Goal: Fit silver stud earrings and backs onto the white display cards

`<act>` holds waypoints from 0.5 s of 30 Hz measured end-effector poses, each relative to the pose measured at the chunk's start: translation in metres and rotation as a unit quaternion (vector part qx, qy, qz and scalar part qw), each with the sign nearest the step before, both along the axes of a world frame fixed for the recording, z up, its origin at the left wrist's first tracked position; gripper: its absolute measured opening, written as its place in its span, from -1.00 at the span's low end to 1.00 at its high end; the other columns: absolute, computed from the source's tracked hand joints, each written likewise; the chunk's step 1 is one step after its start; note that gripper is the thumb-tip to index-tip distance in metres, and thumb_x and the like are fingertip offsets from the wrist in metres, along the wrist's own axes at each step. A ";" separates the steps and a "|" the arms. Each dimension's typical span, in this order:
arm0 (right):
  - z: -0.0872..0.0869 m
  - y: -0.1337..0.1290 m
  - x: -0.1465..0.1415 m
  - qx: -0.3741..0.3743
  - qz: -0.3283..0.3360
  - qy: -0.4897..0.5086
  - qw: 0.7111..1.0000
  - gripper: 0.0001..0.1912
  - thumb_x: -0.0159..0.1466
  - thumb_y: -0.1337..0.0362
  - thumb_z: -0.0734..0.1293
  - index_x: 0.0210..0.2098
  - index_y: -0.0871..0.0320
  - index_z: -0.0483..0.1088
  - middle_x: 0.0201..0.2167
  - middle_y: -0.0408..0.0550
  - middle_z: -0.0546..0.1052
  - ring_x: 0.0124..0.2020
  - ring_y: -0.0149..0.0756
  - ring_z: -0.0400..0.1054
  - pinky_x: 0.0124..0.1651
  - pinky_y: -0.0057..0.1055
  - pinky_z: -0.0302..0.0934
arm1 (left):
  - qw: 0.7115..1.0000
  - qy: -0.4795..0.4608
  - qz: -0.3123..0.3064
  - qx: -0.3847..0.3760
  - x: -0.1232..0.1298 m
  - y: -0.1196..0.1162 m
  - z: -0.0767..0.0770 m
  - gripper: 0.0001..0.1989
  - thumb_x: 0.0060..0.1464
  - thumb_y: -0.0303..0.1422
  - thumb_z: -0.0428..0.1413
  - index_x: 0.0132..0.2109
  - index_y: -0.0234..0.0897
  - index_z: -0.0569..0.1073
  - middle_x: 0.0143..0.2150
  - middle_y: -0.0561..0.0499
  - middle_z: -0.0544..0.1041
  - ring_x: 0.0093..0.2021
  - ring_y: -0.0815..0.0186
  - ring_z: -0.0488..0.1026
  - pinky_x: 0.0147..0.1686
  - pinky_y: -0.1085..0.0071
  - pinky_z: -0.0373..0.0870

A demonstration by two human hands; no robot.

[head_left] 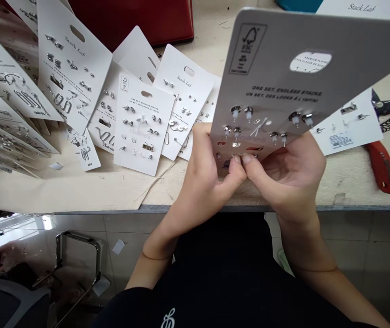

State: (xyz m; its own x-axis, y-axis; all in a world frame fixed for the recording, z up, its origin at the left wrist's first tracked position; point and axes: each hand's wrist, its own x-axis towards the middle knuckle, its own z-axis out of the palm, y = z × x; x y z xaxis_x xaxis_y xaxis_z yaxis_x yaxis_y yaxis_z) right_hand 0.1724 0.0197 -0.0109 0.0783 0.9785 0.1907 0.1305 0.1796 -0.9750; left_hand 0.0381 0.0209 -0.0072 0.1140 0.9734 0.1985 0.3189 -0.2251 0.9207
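While both hands [206,168] grip its lower part, thumbs together, card [266,75]: pale, tilted, round-cornered, oval-holed
Print [283,93]: dark lettering, boxed logo
Studs [295,118]: silvery, paired, white-tipped

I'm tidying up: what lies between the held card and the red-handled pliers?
In the head view, another earring card lies there, partly behind the held card.

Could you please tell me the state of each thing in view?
Held card: tilted up, back facing the wearer.
Left hand: holds the card, thumb on its back.
Right hand: likewise, thumbs close together.
Pliers: lying, handles spread.
Left-edge cards: leaning in a row.
Red case: cut off; can't tell if shut.
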 end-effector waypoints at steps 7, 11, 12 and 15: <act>0.004 0.001 -0.001 -0.023 0.005 -0.014 1.000 -0.90 0.21 0.37 0.40 -0.29 0.05 0.43 -0.38 -0.13 0.41 -0.25 -0.29 0.40 -0.28 -0.36 0.46 | 1.000 -0.003 0.012 -0.005 0.001 -0.001 0.000 -0.71 0.28 -0.32 0.09 0.04 -0.12 0.13 -0.08 0.01 0.29 0.01 0.27 0.41 0.05 0.27 0.47; 0.006 0.002 0.000 -0.034 0.018 -0.010 0.999 -0.91 0.23 0.38 0.38 -0.29 0.05 0.44 -0.39 -0.13 0.42 -0.27 -0.31 0.39 -0.30 -0.38 0.45 | 1.000 0.005 0.013 -0.003 0.001 0.000 -0.001 -0.71 0.31 -0.26 0.07 0.05 -0.13 0.12 -0.08 -0.01 0.29 0.04 0.25 0.41 0.09 0.22 0.46; 0.007 0.002 0.000 -0.034 0.021 -0.006 0.999 -0.89 0.23 0.39 0.38 -0.28 0.05 0.45 -0.39 -0.14 0.42 -0.28 -0.32 0.39 -0.31 -0.40 0.44 | 1.000 0.007 0.014 -0.001 0.001 0.000 -0.001 -0.71 0.31 -0.27 0.07 0.05 -0.14 0.13 -0.08 -0.01 0.30 0.03 0.25 0.41 0.09 0.22 0.46; 0.006 0.002 0.000 -0.024 0.023 0.009 0.999 -0.81 0.21 0.45 0.38 -0.23 0.06 0.46 -0.37 -0.16 0.45 -0.30 -0.37 0.38 -0.34 -0.46 0.41 | 1.000 0.011 0.010 0.006 0.001 0.000 -0.001 -0.71 0.30 -0.28 0.07 0.05 -0.16 0.14 -0.08 -0.01 0.30 0.00 0.27 0.41 0.05 0.26 0.47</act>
State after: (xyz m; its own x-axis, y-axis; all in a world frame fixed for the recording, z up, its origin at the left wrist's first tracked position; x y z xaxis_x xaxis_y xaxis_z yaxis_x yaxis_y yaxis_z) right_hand 0.1727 0.0220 -0.0044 0.0358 0.9891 0.1425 0.1048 0.1381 -0.9849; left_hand 0.0391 0.0214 -0.0086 0.0989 0.9732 0.2077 0.3431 -0.2292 0.9109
